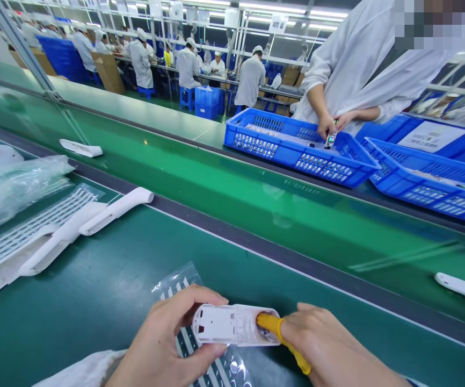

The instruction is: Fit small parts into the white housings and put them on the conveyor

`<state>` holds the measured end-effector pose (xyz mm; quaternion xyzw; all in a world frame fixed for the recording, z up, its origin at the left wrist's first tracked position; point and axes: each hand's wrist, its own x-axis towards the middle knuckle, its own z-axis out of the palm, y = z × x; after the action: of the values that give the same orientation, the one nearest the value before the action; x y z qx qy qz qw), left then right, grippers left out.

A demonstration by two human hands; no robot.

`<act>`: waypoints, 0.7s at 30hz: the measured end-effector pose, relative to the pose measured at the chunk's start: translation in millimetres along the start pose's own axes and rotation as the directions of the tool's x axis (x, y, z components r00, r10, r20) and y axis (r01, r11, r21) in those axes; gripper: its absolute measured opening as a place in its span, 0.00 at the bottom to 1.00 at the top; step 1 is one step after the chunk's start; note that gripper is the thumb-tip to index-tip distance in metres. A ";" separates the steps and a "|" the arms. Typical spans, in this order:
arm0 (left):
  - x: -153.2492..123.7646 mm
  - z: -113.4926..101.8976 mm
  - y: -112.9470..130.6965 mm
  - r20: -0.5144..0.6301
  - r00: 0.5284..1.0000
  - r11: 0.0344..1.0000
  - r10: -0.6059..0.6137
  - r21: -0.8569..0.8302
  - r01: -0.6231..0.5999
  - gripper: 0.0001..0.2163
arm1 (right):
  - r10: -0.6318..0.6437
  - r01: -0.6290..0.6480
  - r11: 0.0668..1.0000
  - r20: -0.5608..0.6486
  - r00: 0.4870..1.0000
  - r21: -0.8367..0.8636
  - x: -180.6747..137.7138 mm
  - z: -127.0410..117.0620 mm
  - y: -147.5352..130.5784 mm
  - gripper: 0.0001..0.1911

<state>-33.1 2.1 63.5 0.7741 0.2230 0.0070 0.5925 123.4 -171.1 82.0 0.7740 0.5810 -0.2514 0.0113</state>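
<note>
At the near edge of the green work table (95,301), the left hand (164,344) grips a white plastic housing (232,324) — thumb over its top edge, fingers curled beneath — with the open inner face turned up. The right hand (333,349) closes its fingers around a yellow-handled tool (281,336) whose tip is set into the rounded end of the housing. Judged from this, work on this piece is under way, not finished: the shell is still open, and several similar white housings (91,223) lie to the left. A clear bag of strips (200,349) lies under the hands. Hidden or unclear — the tool's tip inside the shell, the lower part of both hands cut by the frame, and what a person opposite holds over the blue crate (297,150).
</note>
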 end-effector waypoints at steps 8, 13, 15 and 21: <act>-1.4 -0.6 4.7 0.020 1.000 1.000 0.007 0.029 -0.008 0.12 | -0.087 0.074 0.981 -0.070 0.994 -0.177 -1.2 3.6 4.3 0.15; -0.7 -0.4 5.3 0.022 1.000 1.000 0.003 0.009 -0.003 0.12 | -0.133 0.092 0.969 -0.169 0.977 -0.231 -1.2 6.5 4.9 0.14; -0.5 -0.7 6.2 0.025 1.000 1.000 -0.002 0.007 0.002 0.12 | -0.148 0.095 0.960 -0.188 0.971 -0.264 -2.0 6.1 4.2 0.14; 0.1 -2.1 9.9 0.019 1.000 1.000 0.004 0.018 -0.005 0.11 | -0.173 0.112 0.946 -0.182 0.968 -0.303 -5.7 2.3 3.8 0.10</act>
<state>-30.3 2.1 73.3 0.7800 0.2156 -0.0011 0.5875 124.9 -178.1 81.2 0.7416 0.6642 -0.0822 0.0463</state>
